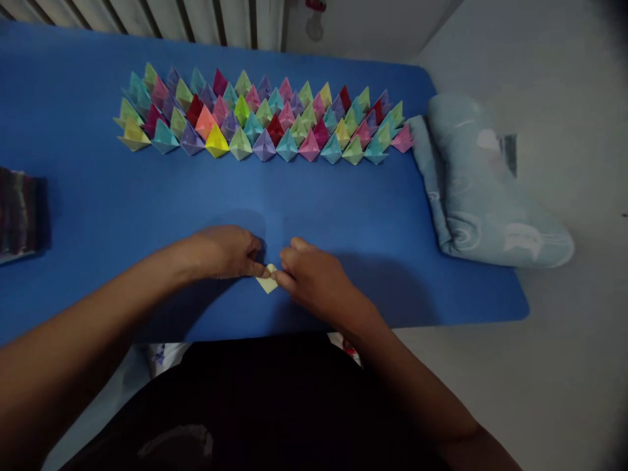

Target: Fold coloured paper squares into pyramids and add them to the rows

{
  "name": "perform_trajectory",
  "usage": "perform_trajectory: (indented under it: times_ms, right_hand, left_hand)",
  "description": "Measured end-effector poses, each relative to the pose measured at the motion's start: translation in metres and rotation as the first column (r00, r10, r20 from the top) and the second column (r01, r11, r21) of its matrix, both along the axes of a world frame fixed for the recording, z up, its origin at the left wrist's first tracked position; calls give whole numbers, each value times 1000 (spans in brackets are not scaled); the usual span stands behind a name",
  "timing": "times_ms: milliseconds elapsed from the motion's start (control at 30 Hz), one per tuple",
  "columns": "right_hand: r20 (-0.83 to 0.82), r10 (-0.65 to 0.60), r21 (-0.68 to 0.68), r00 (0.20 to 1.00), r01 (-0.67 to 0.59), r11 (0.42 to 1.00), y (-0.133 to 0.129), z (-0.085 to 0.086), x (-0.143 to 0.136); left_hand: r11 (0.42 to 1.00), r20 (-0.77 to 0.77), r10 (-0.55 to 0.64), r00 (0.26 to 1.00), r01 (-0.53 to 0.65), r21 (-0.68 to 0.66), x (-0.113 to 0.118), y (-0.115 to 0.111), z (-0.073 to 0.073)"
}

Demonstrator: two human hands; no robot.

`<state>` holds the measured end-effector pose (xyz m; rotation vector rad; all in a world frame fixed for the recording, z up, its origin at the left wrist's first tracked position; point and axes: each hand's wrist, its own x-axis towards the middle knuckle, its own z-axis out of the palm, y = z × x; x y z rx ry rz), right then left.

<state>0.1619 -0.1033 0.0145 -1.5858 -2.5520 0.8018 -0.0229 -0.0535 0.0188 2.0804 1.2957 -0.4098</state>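
Observation:
A small pale yellow folded paper [268,284] lies on the blue table [294,196] near its front edge. My left hand [233,253] is closed at the paper's left side, with a fingertip on its upper part. From the right, my right hand [314,278] grips the other side, its fingers curled and its thumb close to the left fingertip. The fingers cover the paper's side corners. Farther back stand several rows of folded paper pieces [265,145] in many colours, with pointed tops, packed close together.
A folded light blue blanket [490,196] rests on the table's right end. At the left edge sits a dark striped bundle [18,212]. White slats [196,19] and a hanging pacifier [314,23] are behind the table. A pale wall is at the right.

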Motion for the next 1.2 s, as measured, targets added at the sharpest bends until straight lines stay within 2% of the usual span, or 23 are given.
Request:
perform_trajectory:
  times_ms: [67, 200, 400, 467, 533, 600, 667, 767, 833, 933, 1033, 1100, 1200]
  right_hand:
    - [-20, -9, 15, 1000, 9, 1000, -2, -2, 2]
    - [-78, -32, -2, 996, 32, 999, -5, -3, 8]
    - [-105, -27, -27, 994, 24, 999, -4, -2, 11]
    - [-122, -14, -33, 992, 10, 999, -2, -4, 11]
    - [-208, -50, -56, 977, 39, 998, -3, -9, 14]
    - [-344, -138, -76, 929, 119, 990, -5, -15, 19]
    - [-486, -222, -92, 845, 203, 975, -9, -23, 25]
    - [-638, -283, -101, 716, 286, 953, -14, -31, 30]
    - [-675, -307, -110, 671, 319, 941, -15, -34, 32]
    - [-670, -339, -147, 661, 329, 933, -14, -34, 34]
    - [-684, -352, -177, 639, 323, 930, -15, -33, 34]
    - [-692, -399, -246, 601, 324, 914, -19, -31, 31]
    - [-671, -528, -448, 522, 282, 848, -27, -27, 21]
  left_hand:
    - [999, -12, -1, 1000, 1, 50, 2, 0, -2]
    - [999, -61, 17, 998, -15, 39, 6, 0, -3]
    - [999, -169, -32, 985, 33, -1, 8, -5, 8]
    - [996, -185, -66, 981, 77, 53, 12, -9, 13]
    - [979, -119, -133, 984, 149, 140, 19, -13, 17]
    - [960, -34, -221, 975, 224, 170, 26, -14, 20]
    - [953, -18, -270, 963, 270, 140, 32, -13, 21]
    - [958, -58, -269, 961, 273, 92, 36, -8, 22]
    - [966, -29, -244, 969, 246, 75, 33, -6, 22]
    - [992, 49, -124, 991, 124, 12, 20, -9, 16]
    - [986, 209, 116, 971, -86, -143, 1, -18, 7]
    - [920, 382, 352, 855, -240, -310, -8, -26, 2]
    - [757, 548, 652, 524, -413, -506, -10, -41, -2]
